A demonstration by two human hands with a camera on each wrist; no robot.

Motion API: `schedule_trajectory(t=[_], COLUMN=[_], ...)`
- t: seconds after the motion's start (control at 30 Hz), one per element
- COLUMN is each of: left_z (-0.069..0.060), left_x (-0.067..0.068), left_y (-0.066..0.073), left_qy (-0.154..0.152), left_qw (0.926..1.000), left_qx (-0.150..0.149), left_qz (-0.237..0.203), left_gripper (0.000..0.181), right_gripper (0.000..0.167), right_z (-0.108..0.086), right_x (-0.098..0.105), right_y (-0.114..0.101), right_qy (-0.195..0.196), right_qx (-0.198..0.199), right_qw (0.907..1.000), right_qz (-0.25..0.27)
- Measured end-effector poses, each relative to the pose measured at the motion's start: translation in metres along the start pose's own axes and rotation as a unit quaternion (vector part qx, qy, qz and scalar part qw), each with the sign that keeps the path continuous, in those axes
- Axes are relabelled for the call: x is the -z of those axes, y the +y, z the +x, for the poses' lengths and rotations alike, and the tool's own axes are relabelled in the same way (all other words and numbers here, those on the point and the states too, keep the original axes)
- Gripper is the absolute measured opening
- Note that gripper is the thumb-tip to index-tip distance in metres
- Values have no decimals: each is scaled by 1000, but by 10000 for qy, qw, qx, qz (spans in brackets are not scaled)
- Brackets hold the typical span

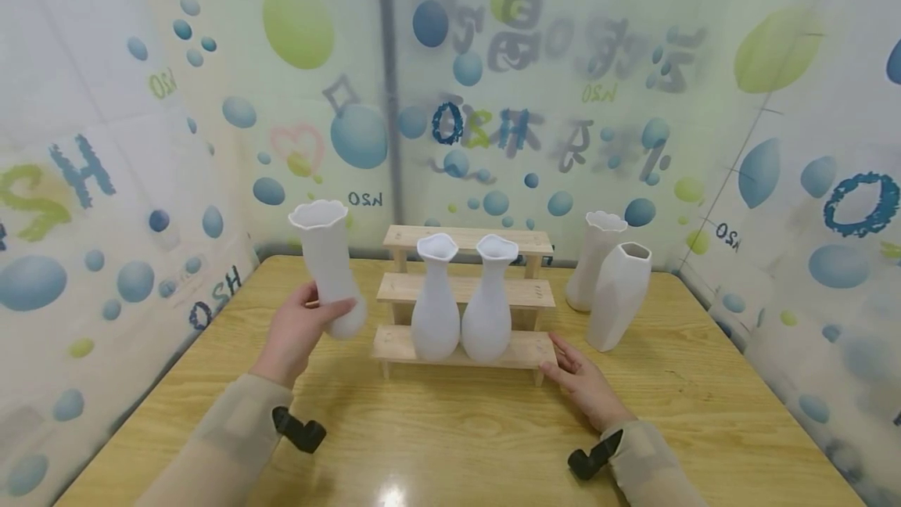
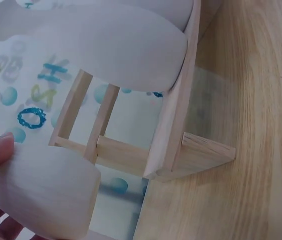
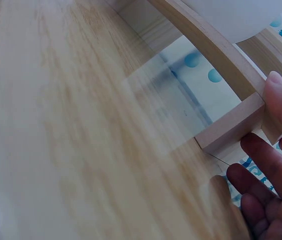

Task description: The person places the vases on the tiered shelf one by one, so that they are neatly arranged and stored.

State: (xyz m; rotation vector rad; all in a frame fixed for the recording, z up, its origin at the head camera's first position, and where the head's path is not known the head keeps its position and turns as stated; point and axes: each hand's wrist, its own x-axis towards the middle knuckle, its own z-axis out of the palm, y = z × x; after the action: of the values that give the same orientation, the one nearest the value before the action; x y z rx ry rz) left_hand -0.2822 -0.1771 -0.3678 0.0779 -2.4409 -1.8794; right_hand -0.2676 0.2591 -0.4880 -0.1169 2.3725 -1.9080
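Observation:
My left hand (image 1: 292, 335) grips the lower part of a white vase (image 1: 327, 257) with a wavy rim, left of a three-step wooden stand (image 1: 464, 294). The vase leans in the hand; in the left wrist view its base (image 2: 93, 205) shows off the table. Two white narrow-necked vases (image 1: 436, 307) (image 1: 487, 311) stand side by side on the stand's lowest step. At that step's right end, my right hand (image 1: 584, 386) holds the corner, its thumb and fingers around the edge and leg (image 3: 233, 125). Some of the left fingers are hidden behind the vase.
On the table (image 1: 422, 436), right of the stand, are a wavy-rimmed white vase (image 1: 591, 264) and, nearer, a faceted white vase (image 1: 619, 300). A printed curtain (image 1: 535, 84) hangs behind the table and at both sides.

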Motion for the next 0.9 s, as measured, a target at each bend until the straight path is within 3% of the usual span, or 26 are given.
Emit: schedule_trajectory(t=[0.5, 0.9], left_z=[8, 19], left_x=[-14, -25], left_y=[14, 28], left_qy=[-247, -359], left_qw=[9993, 9990], left_qx=[-243, -262], left_qz=[-137, -71], left_gripper=[73, 70], right_gripper=[74, 74], right_z=[0, 0], right_x=[0, -1], right_y=[-1, 0], right_qy=[2, 38], right_qx=[-22, -21], right_qw=[10000, 10000], right_qz=[15, -20])
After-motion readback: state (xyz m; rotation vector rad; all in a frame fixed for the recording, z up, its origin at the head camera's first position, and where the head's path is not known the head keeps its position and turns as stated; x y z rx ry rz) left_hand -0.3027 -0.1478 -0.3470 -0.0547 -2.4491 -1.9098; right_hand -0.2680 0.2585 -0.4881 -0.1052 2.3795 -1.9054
